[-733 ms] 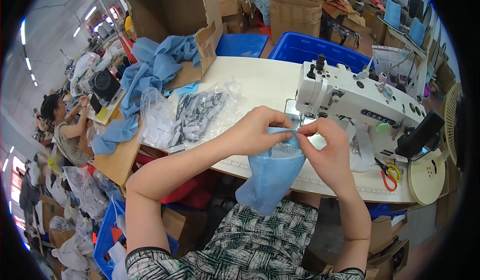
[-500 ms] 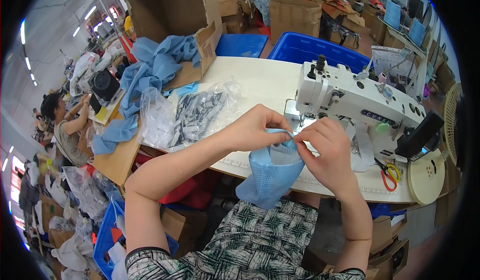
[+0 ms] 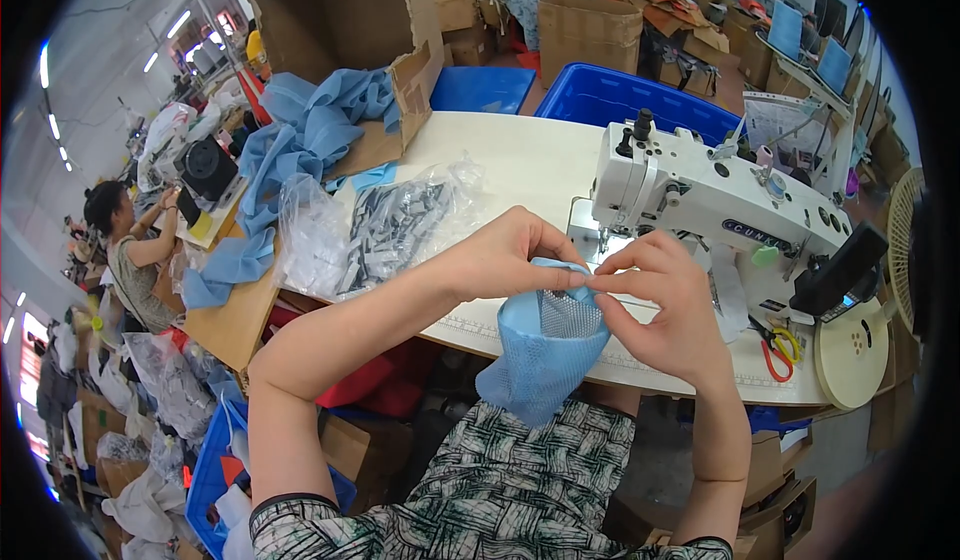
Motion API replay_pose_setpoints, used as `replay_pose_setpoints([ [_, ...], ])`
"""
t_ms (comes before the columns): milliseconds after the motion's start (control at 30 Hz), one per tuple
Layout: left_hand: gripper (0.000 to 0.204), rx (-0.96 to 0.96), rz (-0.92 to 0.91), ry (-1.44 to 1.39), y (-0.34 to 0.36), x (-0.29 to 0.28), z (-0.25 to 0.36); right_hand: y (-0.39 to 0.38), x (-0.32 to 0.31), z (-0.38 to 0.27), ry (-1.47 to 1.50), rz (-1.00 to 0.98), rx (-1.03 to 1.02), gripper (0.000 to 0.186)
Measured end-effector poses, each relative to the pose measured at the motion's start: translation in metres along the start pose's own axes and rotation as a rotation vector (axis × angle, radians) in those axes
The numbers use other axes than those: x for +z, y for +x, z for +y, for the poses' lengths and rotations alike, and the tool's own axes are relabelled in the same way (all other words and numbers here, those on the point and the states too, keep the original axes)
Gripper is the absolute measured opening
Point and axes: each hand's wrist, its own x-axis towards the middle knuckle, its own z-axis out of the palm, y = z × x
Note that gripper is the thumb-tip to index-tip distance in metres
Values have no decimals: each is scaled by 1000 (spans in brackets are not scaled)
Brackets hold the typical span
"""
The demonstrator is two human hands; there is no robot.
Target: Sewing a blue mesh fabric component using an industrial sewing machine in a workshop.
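A piece of light-blue mesh fabric [image 3: 545, 365] hangs from my fingers over the front edge of the table, its lower end above my lap. My left hand [image 3: 520, 252] is closed in a pinch on its top edge. Right beside it, my right hand [image 3: 660, 300] pinches the same edge, fingertips nearly touching those of the left. The white sewing machine [image 3: 715, 185] stands just beyond my hands, its needle area [image 3: 603, 240] behind my fingertips. The exact fold between the fingertips is partly hidden.
Clear bags [image 3: 400, 225] with grey-black pieces lie left on the white table [image 3: 490, 150]. Red-and-yellow-handled scissors [image 3: 778, 348] lie at right, near a round cream disc [image 3: 852, 352]. Behind are a blue bin [image 3: 640, 100] and blue cloth [image 3: 315, 125]. Another person [image 3: 140, 250] sits far left.
My right hand's fingers have shifted and stretched at the pinched edge, with the hand slightly lower and turned. The hanging fabric has swung a little and sits slightly lower.
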Motion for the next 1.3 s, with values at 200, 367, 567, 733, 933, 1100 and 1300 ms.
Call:
replay_pose_setpoints([
  [200,20,92,172,321,-6,17,13,-4,5,10,611,-26,672,11],
  [367,16,122,251,367,-8,21,22,-5,7,16,703,-75,720,17],
  [567,15,108,210,312,-8,20,18,-7,10,12,566,-104,575,18],
  [733,19,158,62,110,-2,4,-6,-7,16,10,265,-82,355,9],
  [933,35,-183,72,-129,8,0,-10,-4,19,13,-398,118,-249,10],
  [1100,37,-262,-126,-127,8,-5,-32,-8,17,10,-592,103,-516,10],
  [1300,34,-200,-118,-141,13,1,-26,-7,6,3,-637,-46,-851,11],
])
